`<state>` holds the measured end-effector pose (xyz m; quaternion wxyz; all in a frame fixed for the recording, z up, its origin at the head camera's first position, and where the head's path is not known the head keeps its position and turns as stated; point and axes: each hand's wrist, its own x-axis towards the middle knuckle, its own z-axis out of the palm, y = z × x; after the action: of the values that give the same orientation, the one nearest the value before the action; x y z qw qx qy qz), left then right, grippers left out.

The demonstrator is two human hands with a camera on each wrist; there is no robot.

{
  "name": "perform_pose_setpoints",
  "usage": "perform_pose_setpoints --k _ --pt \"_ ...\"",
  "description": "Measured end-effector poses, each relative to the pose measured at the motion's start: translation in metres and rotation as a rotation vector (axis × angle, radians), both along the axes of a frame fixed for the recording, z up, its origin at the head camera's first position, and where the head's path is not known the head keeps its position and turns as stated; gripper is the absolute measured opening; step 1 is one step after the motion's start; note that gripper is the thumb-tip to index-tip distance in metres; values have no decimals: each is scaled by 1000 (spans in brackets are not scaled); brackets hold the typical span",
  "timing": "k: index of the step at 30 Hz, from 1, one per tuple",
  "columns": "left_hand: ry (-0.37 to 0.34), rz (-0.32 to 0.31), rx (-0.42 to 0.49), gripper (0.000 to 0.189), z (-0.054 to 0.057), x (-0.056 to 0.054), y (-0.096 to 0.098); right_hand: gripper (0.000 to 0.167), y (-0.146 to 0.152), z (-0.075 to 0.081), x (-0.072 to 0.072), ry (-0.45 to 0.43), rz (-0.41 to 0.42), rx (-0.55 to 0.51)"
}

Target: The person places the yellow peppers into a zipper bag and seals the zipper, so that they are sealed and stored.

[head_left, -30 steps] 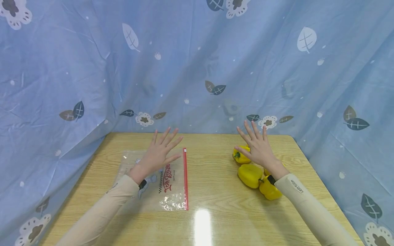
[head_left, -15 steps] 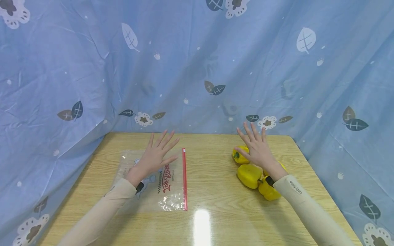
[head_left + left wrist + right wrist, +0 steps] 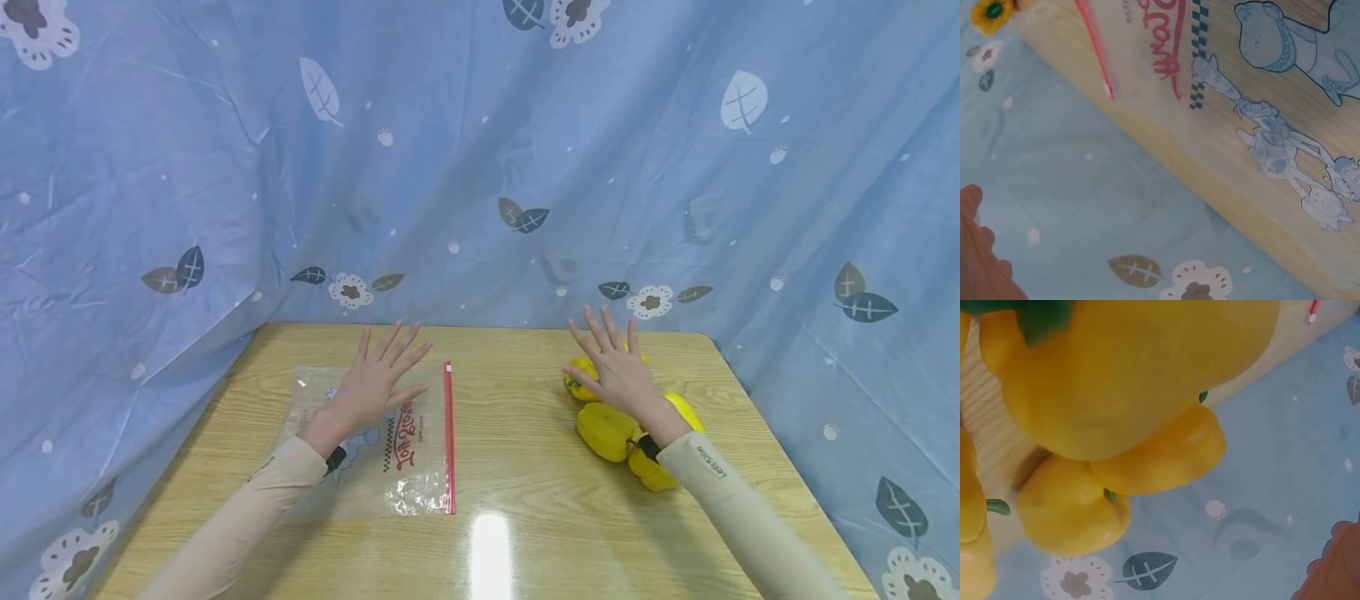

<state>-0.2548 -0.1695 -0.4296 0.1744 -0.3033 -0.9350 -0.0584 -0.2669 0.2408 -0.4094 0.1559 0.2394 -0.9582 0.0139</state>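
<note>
My left hand point(image 3: 365, 390), fingers spread, is held over a clear zip bag point(image 3: 423, 479) lying flat on the table. Red lettering, cartoon figures and a red zip strip point(image 3: 450, 442) mark the bag, and the hand and forearm hide part of it. On the other side my right hand point(image 3: 624, 379) hovers with spread fingers above several yellow bell peppers point(image 3: 606, 431). Both hands hold nothing. From the right wrist, a large bell pepper point(image 3: 1141, 369) looms close, with a smaller bell pepper point(image 3: 1069, 509) beyond it; green stems show.
The light wooden table point(image 3: 517, 450) ends at a blue patterned curtain point(image 3: 465, 167), which hangs behind it and along both sides. A bright reflection lies near the table's front.
My left hand has drifted slightly left and toward me. My right hand has moved a little left and lower. The bag and peppers stay in place.
</note>
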Motion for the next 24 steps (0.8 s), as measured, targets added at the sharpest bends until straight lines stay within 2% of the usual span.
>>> perform_pose_setpoints --k 8,18,24 --pt "-33 11 -29 68 -2 0 2 76 -5 -1 3 -12 6 -16" --pt "-18 7 -29 69 -4 2 1 75 -20 -6 4 -35 27 -81" --pt "-18 17 -40 68 -4 2 3 75 -30 -10 4 -49 42 -85"
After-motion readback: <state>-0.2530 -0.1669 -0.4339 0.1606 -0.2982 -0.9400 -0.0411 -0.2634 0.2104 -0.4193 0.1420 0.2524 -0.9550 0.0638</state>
